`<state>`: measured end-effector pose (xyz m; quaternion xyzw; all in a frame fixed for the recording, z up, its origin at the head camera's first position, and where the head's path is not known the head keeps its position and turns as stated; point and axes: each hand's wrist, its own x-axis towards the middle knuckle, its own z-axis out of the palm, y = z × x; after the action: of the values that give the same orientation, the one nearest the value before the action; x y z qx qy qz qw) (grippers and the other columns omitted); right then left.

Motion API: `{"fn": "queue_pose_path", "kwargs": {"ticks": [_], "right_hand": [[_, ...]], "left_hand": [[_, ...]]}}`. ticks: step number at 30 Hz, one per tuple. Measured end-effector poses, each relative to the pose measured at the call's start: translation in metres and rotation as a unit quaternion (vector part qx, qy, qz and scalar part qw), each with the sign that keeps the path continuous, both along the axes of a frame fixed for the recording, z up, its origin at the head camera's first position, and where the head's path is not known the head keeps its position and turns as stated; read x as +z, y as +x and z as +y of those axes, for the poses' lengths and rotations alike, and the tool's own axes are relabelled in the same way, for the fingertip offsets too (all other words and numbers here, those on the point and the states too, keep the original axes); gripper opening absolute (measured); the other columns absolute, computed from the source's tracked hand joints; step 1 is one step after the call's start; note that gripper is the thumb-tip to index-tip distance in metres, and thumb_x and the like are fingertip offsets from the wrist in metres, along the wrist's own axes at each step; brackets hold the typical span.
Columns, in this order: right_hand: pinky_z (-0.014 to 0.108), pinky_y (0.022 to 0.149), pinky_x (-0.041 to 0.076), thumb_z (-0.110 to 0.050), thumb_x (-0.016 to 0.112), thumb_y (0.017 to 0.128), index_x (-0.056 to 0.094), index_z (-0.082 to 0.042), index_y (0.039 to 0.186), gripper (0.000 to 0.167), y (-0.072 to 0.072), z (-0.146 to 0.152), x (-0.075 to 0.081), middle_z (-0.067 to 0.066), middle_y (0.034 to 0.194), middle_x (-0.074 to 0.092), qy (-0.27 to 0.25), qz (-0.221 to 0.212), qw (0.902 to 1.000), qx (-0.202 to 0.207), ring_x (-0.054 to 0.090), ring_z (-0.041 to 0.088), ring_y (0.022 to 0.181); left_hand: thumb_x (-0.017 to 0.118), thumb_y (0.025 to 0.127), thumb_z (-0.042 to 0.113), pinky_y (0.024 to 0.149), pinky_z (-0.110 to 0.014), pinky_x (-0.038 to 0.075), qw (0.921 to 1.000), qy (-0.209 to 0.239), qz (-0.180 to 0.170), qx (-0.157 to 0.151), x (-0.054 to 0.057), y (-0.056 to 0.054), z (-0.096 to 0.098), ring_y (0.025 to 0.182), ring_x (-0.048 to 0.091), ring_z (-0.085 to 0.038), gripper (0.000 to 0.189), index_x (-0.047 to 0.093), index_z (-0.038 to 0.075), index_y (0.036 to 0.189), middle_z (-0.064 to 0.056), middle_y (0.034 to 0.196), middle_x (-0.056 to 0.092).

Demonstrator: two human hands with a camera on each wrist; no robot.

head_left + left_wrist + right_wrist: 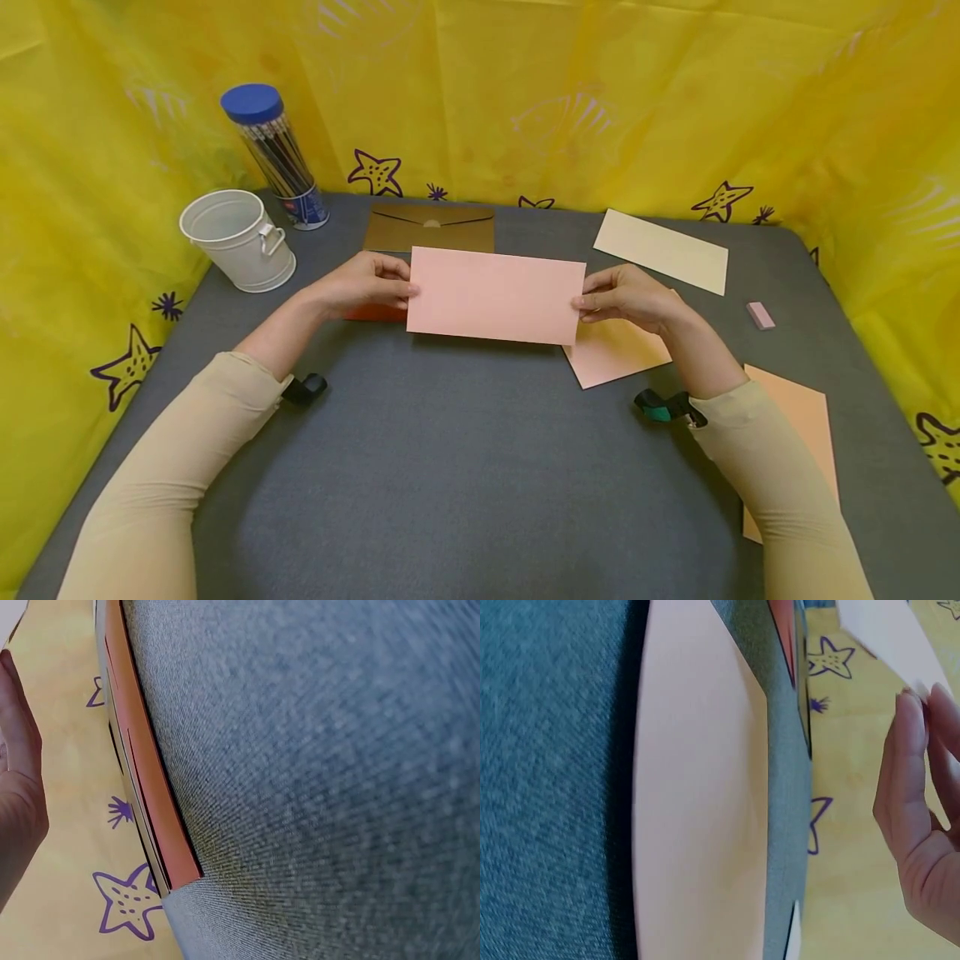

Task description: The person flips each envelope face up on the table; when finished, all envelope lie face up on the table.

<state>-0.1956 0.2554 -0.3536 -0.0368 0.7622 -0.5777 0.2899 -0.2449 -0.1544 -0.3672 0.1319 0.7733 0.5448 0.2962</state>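
Note:
A pink envelope (495,296), its plain face showing, is held level above the table between both hands. My left hand (367,283) pinches its left edge with the thumb in front. At the right edge, my right hand (626,296) pinches it between thumb and fingers. The right wrist view shows this right hand (922,787) gripping a corner of the pink envelope (892,637). Behind the held envelope lie a brown envelope (431,225) with a flap and an orange-red one (375,312), mostly hidden. Below my right hand lies a light pink paper piece (615,358).
A white bucket (240,242) and a blue-lidded tub of pencils (277,158) stand at the back left. On the right are a cream rectangle (663,250), a pink eraser (761,316) and a peach sheet (802,417) partly under the right sleeve. Yellow cloth (480,100) hangs behind.

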Motion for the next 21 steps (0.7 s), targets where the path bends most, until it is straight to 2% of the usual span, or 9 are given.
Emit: {"fn": "queue_pose_path", "kwargs": {"ticks": [3, 7, 11, 16, 21], "right_hand": [[0.023, 0.078, 0.061, -0.007, 0.067, 0.093, 0.072, -0.016, 0.090, 0.011, 0.0012, -0.0010, 0.0006, -0.004, 0.083, 0.067, -0.009, 0.003, 0.9999, -0.009, 0.067, 0.009, 0.078], [0.023, 0.074, 0.061, -0.012, 0.066, 0.094, 0.072, -0.017, 0.088, 0.010, 0.0012, -0.0024, 0.0015, -0.004, 0.078, 0.066, -0.021, 0.007, 0.9995, -0.024, 0.067, 0.009, 0.074], [0.027, 0.073, 0.062, -0.011, 0.065, 0.095, 0.073, -0.013, 0.092, 0.009, 0.0005, -0.0031, 0.0025, -0.003, 0.078, 0.075, -0.058, -0.003, 0.9976, -0.038, 0.073, 0.010, 0.072], [0.031, 0.079, 0.062, -0.004, 0.061, 0.095, 0.076, -0.010, 0.096, 0.016, -0.0005, -0.0033, 0.0016, 0.005, 0.089, 0.079, -0.115, -0.022, 0.9924, -0.036, 0.077, 0.015, 0.083], [0.031, 0.082, 0.061, 0.000, 0.056, 0.097, 0.075, -0.007, 0.108, 0.023, -0.0012, -0.0036, -0.0011, 0.005, 0.095, 0.078, -0.134, -0.017, 0.9902, -0.034, 0.076, 0.015, 0.087]], "left_hand": [[0.069, 0.092, 0.013, 0.080, -0.022, 0.059, 0.9996, 0.017, 0.007, 0.023, 0.0005, -0.0010, -0.0029, 0.085, 0.063, -0.014, 0.007, 0.071, 0.008, 0.095, 0.002, 0.089, 0.067], [0.071, 0.090, 0.014, 0.080, -0.022, 0.057, 0.9979, 0.027, 0.020, 0.054, 0.0028, -0.0017, -0.0044, 0.087, 0.063, -0.012, 0.006, 0.077, 0.016, 0.091, 0.007, 0.088, 0.070], [0.072, 0.090, 0.014, 0.072, -0.025, 0.055, 0.9966, 0.036, 0.021, 0.071, 0.0060, -0.0018, -0.0049, 0.076, 0.060, -0.011, 0.007, 0.078, 0.018, 0.091, 0.008, 0.083, 0.070], [0.070, 0.090, 0.007, 0.067, -0.027, 0.056, 0.9948, 0.079, 0.001, 0.064, 0.0074, -0.0024, -0.0075, 0.065, 0.061, -0.011, 0.011, 0.076, 0.015, 0.088, 0.002, 0.075, 0.070], [0.066, 0.092, 0.006, 0.074, -0.025, 0.060, 0.9928, 0.114, -0.016, 0.035, 0.0078, -0.0029, -0.0106, 0.077, 0.068, -0.011, 0.016, 0.079, 0.015, 0.096, 0.001, 0.091, 0.075]]}}
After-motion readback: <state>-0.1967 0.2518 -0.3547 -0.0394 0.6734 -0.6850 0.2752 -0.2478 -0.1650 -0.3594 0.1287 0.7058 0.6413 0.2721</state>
